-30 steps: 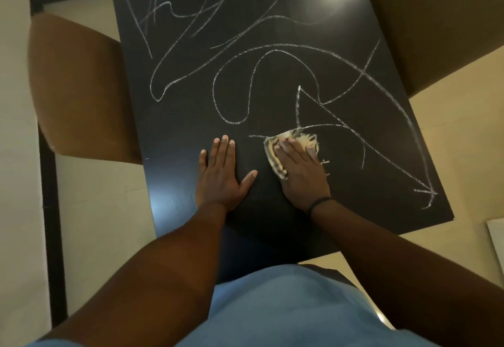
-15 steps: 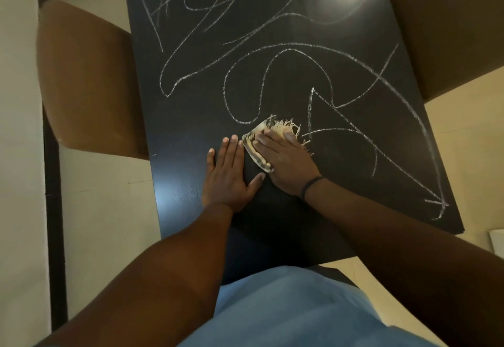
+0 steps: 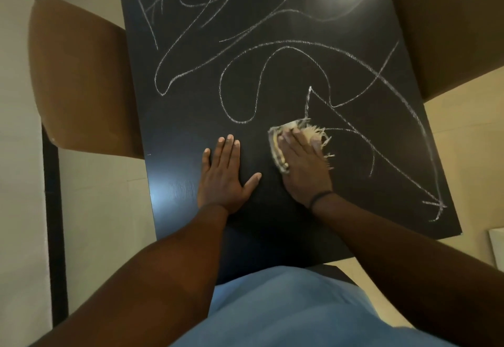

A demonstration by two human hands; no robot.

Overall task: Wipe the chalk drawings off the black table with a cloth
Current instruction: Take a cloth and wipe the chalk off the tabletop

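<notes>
The right hand is pressing a frayed cloth flat-fingered against the black tabletop, just beside the flat, empty left hand. Wiping is barely begun; next, sweeping outward across the remaining chalk lines.

One black bench, one frayed cloth, two hands, left hand and right hand, two brown chairs: left chair, right chair.
</notes>
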